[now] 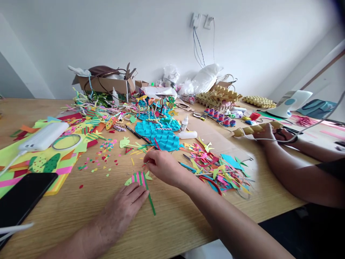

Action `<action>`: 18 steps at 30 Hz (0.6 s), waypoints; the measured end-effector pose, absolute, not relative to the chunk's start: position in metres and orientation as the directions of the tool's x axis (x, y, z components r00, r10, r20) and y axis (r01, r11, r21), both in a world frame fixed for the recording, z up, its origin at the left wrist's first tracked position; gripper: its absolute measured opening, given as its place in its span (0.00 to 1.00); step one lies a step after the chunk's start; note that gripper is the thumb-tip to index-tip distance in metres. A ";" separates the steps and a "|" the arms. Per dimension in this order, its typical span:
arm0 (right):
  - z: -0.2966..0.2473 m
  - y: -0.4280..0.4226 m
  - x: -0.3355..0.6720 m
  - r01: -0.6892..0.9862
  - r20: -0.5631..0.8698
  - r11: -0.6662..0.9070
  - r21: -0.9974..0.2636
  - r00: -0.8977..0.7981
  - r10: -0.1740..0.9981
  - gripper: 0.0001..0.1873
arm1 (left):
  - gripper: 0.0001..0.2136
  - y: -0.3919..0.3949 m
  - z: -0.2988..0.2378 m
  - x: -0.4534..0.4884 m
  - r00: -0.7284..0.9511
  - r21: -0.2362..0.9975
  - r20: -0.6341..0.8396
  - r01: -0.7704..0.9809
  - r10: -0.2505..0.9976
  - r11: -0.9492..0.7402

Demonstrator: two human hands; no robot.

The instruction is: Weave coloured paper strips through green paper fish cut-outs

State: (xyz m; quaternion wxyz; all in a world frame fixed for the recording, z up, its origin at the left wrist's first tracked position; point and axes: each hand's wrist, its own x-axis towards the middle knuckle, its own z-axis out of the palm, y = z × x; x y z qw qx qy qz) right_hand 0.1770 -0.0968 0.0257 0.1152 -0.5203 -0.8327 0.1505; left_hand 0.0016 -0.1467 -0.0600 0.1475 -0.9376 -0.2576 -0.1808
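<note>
On the wooden table a light green paper fish with pink and dark green stripes lies partly under my left hand. The fingers of that hand are stretched out flat and press on its lower edge. One long dark green paper strip runs past the fish's body toward me. Just above the fish's yellow-green tail, my right hand is closed in a pinch. Whatever is between its fingertips is too small to make out. Beyond it stand blue scaly paper pieces.
Coloured scraps pile up right of my right arm. A black phone and a white power bank lie at left. Glue bottles stand mid-table. At right, another person's hands hold a yellowish egg-carton strip.
</note>
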 end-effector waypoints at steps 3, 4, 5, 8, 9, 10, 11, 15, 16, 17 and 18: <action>0.024 -0.118 0.187 0.780 0.134 0.452 -0.432 -0.440 0.888 0.12 | 0.20 -0.149 -0.056 0.001 0.798 -0.179 0.457 0.516 0.394 -0.838; 0.022 -0.125 0.190 0.769 0.152 0.462 -0.441 -0.444 0.883 0.11 | 0.20 -0.150 -0.052 0.000 0.788 -0.164 0.484 0.509 0.381 -0.845; 0.020 -0.132 0.194 0.765 0.163 0.463 -0.448 -0.439 0.883 0.11 | 0.19 -0.150 -0.048 -0.001 0.775 -0.143 0.511 0.503 0.372 -0.853; 0.012 -0.153 0.206 0.770 0.146 0.422 -0.479 -0.404 0.903 0.09 | 0.19 -0.147 -0.032 -0.007 0.724 -0.026 0.561 0.500 0.402 -0.866; 0.009 -0.159 0.209 0.769 0.141 0.406 -0.493 -0.390 0.910 0.09 | 0.19 -0.143 -0.026 -0.010 0.695 0.041 0.565 0.514 0.444 -0.857; 0.005 -0.165 0.212 0.768 0.127 0.388 -0.509 -0.379 0.917 0.09 | 0.18 -0.140 -0.020 -0.014 0.651 0.130 0.557 0.546 0.516 -0.828; 0.001 -0.171 0.215 0.768 0.108 0.366 -0.526 -0.366 0.924 0.09 | 0.17 -0.136 -0.016 -0.017 0.607 0.223 0.530 0.574 0.592 -0.788; -0.017 -0.187 0.221 0.773 0.024 0.278 -0.571 -0.323 0.946 0.09 | 0.11 -0.123 -0.003 -0.028 0.412 0.604 0.271 0.631 0.870 -0.487; -0.021 -0.189 0.221 0.771 0.014 0.268 -0.578 -0.319 0.948 0.09 | 0.11 -0.123 -0.001 -0.029 0.363 0.680 0.171 0.629 0.916 -0.376; -0.024 -0.191 0.221 0.767 0.011 0.264 -0.585 -0.317 0.948 0.09 | 0.11 -0.123 0.000 -0.031 0.316 0.742 0.077 0.615 0.946 -0.266; -0.027 -0.192 0.221 0.764 0.014 0.259 -0.591 -0.312 0.950 0.09 | 0.11 -0.124 0.000 -0.032 0.274 0.792 0.000 0.588 0.962 -0.167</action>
